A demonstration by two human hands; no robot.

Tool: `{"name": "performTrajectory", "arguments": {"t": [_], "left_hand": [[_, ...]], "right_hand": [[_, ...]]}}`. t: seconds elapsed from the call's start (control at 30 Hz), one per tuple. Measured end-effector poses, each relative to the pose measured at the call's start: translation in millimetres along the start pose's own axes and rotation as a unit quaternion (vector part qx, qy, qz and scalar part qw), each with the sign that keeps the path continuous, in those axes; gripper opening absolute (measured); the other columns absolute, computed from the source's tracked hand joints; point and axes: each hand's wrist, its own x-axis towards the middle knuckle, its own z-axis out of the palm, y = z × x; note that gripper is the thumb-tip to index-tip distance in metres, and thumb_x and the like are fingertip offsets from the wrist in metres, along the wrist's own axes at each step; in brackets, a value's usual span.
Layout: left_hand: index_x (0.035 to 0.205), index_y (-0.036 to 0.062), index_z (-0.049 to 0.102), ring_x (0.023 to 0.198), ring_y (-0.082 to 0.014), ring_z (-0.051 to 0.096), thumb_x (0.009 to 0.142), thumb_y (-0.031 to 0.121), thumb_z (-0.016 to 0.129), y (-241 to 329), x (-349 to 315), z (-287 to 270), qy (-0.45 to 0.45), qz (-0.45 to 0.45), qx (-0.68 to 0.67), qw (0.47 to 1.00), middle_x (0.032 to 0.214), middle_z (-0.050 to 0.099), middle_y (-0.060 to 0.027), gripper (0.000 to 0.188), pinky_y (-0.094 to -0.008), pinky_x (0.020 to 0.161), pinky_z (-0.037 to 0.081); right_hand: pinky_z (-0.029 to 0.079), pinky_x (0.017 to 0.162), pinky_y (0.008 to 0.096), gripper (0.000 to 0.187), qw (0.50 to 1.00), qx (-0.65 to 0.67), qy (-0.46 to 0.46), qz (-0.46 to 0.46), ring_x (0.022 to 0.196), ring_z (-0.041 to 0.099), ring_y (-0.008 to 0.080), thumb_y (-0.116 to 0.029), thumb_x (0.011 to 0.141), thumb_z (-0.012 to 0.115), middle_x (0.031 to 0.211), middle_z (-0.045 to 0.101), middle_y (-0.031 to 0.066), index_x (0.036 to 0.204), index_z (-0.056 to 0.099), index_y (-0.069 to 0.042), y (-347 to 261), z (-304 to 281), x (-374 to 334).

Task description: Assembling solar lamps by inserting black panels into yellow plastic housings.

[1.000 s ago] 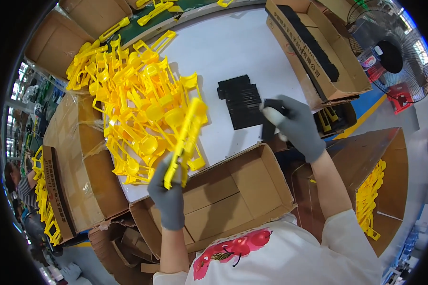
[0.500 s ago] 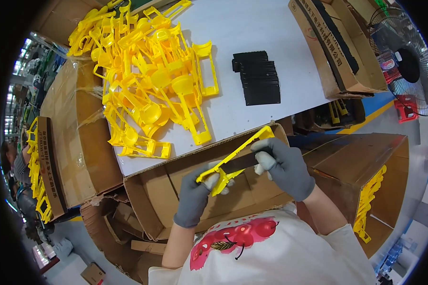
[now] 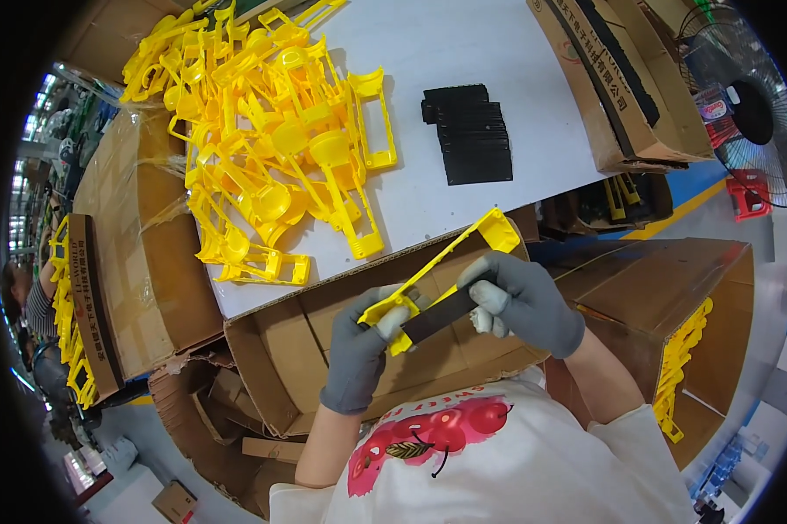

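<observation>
In my gloved left hand [image 3: 358,354] I grip one end of a yellow plastic frame [image 3: 441,255], which slants up and away to the right. Between the fingers of my gloved right hand [image 3: 533,301] is a thin black rectangular plate [image 3: 446,314]. The plate's left end lies against the frame by my left thumb; whether it sits in the frame I cannot tell. Both hands are above an open cardboard box [image 3: 280,380]. Beyond them, on the white table [image 3: 411,205], lie a heap of similar yellow frames [image 3: 276,131] and an overlapping stack of black plates [image 3: 476,144].
Cardboard boxes stand at the left [image 3: 149,253] and far right [image 3: 621,96]. An open carton [image 3: 621,288] on the right holds yellow parts [image 3: 682,367]. A fan [image 3: 752,113] stands at the upper right. Another person [image 3: 37,301] is at the far left.
The black plate has shifted toward the near side of the yellow frame, and more of its face shows. The frame's far end has risen and turned slightly to the right.
</observation>
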Motion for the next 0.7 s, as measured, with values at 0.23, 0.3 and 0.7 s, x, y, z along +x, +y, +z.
{"name": "performTrajectory", "arguments": {"t": [0.23, 0.3, 0.7], "left_hand": [[0.123, -0.0031, 0.053, 0.088, -0.0175, 0.063, 0.086, 0.028, 0.065, -10.6, -8.0, 7.3, -0.083, -0.015, -0.06, 0.995, 0.112, 0.061, -0.013, 0.05, -0.0316, 0.076, 0.054], [0.122, -0.0034, 0.053, 0.086, -0.0178, 0.063, 0.087, 0.027, 0.064, -12.0, -9.1, 7.1, -0.121, 0.012, -0.075, 0.99, 0.11, 0.061, -0.0125, 0.047, -0.0317, 0.077, 0.053], [0.101, -0.0031, 0.063, 0.07, -0.0103, 0.061, 0.086, 0.003, 0.063, -1.6, -14.2, 16.6, 0.007, 0.063, 0.125, 0.99, 0.085, 0.064, -0.0054, 0.017, -0.0224, 0.062, 0.048]], "right_hand": [[0.041, 0.05, 0.0166, 0.018, 0.999, 0.041, -0.013, 0.012, 0.056, 0.051, 0.0011, -0.021, 0.097, 0.05, 0.069, 0.058, -0.0016, 0.105, 0.056, -0.005, 18.9, 1.5, 2.5], [0.04, 0.048, 0.0149, 0.017, 0.998, 0.055, -0.004, 0.012, 0.054, 0.05, 0.0001, -0.019, 0.096, 0.05, 0.067, 0.059, -0.0017, 0.103, 0.057, -0.005, 18.6, 1.2, 0.8], [0.043, 0.05, 0.0177, 0.016, 0.964, -0.194, 0.093, -0.157, 0.058, 0.054, 0.0033, -0.016, 0.095, 0.052, 0.069, 0.06, 0.0, 0.104, 0.059, -0.004, 23.1, 8.1, -10.6]]}}
